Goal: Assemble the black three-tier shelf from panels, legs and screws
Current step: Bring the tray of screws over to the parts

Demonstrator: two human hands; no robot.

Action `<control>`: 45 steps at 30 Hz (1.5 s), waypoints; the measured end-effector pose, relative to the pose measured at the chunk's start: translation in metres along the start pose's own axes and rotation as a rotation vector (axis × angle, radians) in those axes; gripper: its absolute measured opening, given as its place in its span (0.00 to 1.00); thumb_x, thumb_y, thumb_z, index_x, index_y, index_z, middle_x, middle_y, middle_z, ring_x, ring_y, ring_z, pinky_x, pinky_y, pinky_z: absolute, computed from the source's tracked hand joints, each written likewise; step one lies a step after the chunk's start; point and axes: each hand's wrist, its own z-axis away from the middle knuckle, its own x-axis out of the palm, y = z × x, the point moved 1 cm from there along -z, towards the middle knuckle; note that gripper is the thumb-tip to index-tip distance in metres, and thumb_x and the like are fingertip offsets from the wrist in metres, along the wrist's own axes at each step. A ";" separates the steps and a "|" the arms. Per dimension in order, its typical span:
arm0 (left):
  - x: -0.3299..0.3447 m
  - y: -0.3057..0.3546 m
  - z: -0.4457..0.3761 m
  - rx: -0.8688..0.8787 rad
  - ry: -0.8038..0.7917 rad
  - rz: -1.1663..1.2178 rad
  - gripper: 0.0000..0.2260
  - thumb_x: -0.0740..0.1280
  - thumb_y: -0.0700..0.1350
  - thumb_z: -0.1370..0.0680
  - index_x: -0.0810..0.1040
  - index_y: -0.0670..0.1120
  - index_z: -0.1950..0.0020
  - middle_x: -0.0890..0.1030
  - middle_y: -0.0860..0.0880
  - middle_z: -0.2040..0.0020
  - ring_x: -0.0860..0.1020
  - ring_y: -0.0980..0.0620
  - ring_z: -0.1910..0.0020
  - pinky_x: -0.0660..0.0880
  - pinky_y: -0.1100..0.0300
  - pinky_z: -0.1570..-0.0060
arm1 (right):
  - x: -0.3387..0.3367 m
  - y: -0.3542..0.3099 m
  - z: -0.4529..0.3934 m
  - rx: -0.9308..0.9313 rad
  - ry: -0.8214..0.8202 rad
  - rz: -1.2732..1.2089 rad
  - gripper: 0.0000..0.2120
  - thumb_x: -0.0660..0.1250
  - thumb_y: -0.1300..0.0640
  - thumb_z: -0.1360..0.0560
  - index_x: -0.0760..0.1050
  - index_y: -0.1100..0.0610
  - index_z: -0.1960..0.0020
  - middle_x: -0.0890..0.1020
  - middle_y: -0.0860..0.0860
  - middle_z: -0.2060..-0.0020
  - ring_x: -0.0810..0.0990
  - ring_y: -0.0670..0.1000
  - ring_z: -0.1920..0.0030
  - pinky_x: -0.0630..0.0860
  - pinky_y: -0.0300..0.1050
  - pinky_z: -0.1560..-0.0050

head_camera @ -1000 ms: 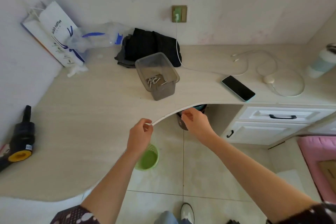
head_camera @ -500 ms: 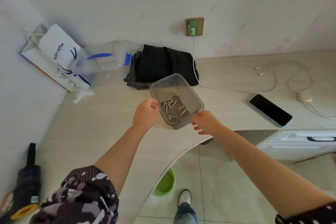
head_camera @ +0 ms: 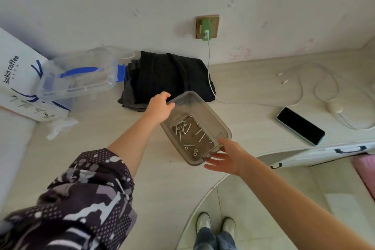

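A translucent grey plastic container [head_camera: 215,115] sits on the pale desk [head_camera: 91,144], turned at an angle. Several silver screws and nuts [head_camera: 188,132] lie loose on its bottom. My left hand [head_camera: 159,107] grips the container's far left corner, fingers curled over the rim. At the near right end, my right hand [head_camera: 227,156] has its fingers fairly straight against the container's end, thumb by the rim. No black shelf panels or legs can be made out.
A black folded cloth [head_camera: 168,79] lies behind the container by the wall. Left of it stand a clear box with blue clips [head_camera: 81,79] and a white paper bag [head_camera: 18,79]. A phone [head_camera: 300,126] and white cables [head_camera: 304,95] lie to the right. The desk's curved edge [head_camera: 203,197] runs near my feet.
Both hands left the desk's front edge and reached the container, one at each end. The camera moved closer over the desk, and the container has turned slightly.
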 end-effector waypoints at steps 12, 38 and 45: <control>0.016 0.005 -0.010 0.017 -0.044 0.028 0.18 0.67 0.48 0.18 0.73 0.45 0.30 0.79 0.45 0.37 0.77 0.49 0.44 0.71 0.58 0.50 | 0.010 0.003 0.005 -0.078 0.079 -0.040 0.08 0.60 0.62 0.19 0.73 0.64 0.42 0.75 0.60 0.59 0.79 0.59 0.61 0.81 0.57 0.57; 0.096 0.086 0.121 0.111 -0.090 0.424 0.05 0.71 0.47 0.21 0.78 0.49 0.47 0.80 0.52 0.58 0.79 0.51 0.60 0.76 0.56 0.56 | -0.154 0.054 0.084 -0.521 0.596 0.004 0.10 0.59 0.55 0.19 0.70 0.51 0.38 0.79 0.52 0.52 0.79 0.52 0.57 0.79 0.54 0.59; 0.149 0.129 0.190 0.146 -0.196 0.459 0.03 0.71 0.45 0.22 0.78 0.48 0.50 0.79 0.52 0.61 0.77 0.53 0.63 0.72 0.60 0.62 | -0.228 0.110 0.125 -0.558 0.789 -0.012 0.10 0.60 0.54 0.18 0.73 0.51 0.39 0.78 0.50 0.55 0.78 0.50 0.58 0.80 0.53 0.56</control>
